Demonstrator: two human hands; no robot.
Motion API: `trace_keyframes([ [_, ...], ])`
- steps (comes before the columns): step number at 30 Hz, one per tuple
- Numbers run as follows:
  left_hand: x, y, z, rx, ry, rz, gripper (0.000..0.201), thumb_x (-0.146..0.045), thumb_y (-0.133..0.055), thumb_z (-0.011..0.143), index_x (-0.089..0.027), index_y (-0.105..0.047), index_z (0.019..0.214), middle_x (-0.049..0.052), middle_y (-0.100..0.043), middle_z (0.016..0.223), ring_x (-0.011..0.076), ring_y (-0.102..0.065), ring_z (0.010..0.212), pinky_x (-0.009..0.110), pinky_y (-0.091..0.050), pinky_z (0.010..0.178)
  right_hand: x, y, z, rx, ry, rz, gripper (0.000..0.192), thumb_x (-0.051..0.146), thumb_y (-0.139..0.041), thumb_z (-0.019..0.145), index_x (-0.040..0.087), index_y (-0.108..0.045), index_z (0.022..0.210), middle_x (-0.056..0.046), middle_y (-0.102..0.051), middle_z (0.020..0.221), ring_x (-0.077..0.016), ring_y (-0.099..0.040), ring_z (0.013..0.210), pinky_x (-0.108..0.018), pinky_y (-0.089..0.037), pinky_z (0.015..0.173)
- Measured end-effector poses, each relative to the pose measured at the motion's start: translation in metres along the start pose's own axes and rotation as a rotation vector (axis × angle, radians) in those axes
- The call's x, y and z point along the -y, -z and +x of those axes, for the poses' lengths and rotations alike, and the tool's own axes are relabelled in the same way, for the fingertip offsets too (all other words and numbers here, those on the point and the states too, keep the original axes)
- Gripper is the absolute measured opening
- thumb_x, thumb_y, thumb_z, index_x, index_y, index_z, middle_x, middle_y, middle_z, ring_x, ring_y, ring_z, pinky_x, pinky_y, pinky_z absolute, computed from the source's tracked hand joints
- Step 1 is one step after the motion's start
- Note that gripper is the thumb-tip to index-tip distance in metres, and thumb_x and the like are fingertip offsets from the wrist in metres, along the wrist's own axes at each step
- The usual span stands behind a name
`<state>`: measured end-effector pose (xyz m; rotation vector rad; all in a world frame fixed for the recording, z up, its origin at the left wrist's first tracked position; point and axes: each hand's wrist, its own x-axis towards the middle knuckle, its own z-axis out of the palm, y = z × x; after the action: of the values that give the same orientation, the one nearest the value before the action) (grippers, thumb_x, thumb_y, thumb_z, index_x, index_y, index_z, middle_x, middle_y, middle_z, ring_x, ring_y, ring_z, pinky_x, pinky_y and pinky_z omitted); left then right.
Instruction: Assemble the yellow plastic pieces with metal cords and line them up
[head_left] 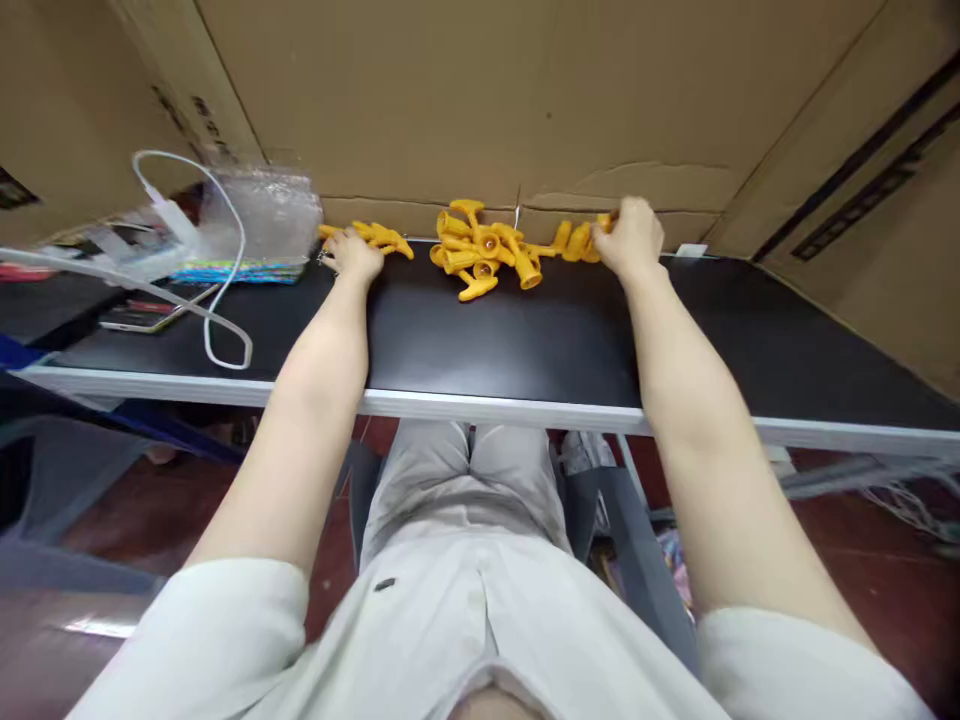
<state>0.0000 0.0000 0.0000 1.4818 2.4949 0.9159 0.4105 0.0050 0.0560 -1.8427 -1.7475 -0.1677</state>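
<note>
A heap of yellow plastic parts (484, 252) lies at the far edge of the black table (525, 340), against a cardboard wall. My left hand (352, 255) rests palm down on a smaller group of yellow parts (379, 236) to the left of the heap. My right hand (630, 238) is curled over more yellow parts (576, 240) on the right side of the heap. Both arms are stretched out across the table. Whether either hand actually grips a part is hidden by the backs of the hands.
A clear plastic bag (262, 215) on a colourful stack sits at the back left, with a white charger and cable (217, 300) looping toward the front edge. A phone (139, 318) lies flat at the left. Cardboard walls (480, 100) enclose the back and right.
</note>
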Motion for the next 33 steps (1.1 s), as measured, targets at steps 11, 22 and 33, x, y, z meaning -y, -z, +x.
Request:
trace_keyframes([
  [11, -0.010, -0.009, -0.002, -0.099, -0.098, -0.063, 0.073, -0.022, -0.066, 0.086, -0.013, -0.054, 0.158, 0.028, -0.033, 0.182, 0.0447, -0.021, 0.175, 0.080, -0.002, 0.140, -0.046, -0.015, 0.003, 0.086, -0.325, 0.026, 0.042, 0.030, -0.070, 0.103, 0.011, -0.071, 0.141, -0.027, -0.068, 0.152, -0.0418, -0.066, 0.145, -0.056, -0.053, 0.120],
  [22, -0.015, -0.027, 0.035, -0.178, -0.365, -0.208, 0.050, -0.051, -0.067, 0.094, -0.026, -0.068, 0.137, 0.015, -0.059, 0.169, 0.0368, -0.024, 0.173, 0.080, -0.010, 0.134, -0.031, -0.009, -0.003, 0.121, -0.346, -0.014, 0.052, 0.028, -0.073, 0.105, 0.006, -0.068, 0.152, -0.028, -0.064, 0.157, -0.0395, -0.063, 0.150, -0.050, -0.051, 0.125],
  [33, -0.018, -0.036, 0.013, -0.205, -0.397, -0.220, 0.051, -0.023, -0.064, 0.084, -0.029, -0.068, 0.134, 0.015, -0.060, 0.164, 0.0431, -0.042, 0.163, 0.082, -0.019, 0.136, -0.033, -0.005, -0.003, 0.139, -0.323, -0.022, 0.046, 0.027, -0.075, 0.105, 0.009, -0.071, 0.146, -0.026, -0.067, 0.153, -0.0374, -0.065, 0.148, -0.050, -0.051, 0.123],
])
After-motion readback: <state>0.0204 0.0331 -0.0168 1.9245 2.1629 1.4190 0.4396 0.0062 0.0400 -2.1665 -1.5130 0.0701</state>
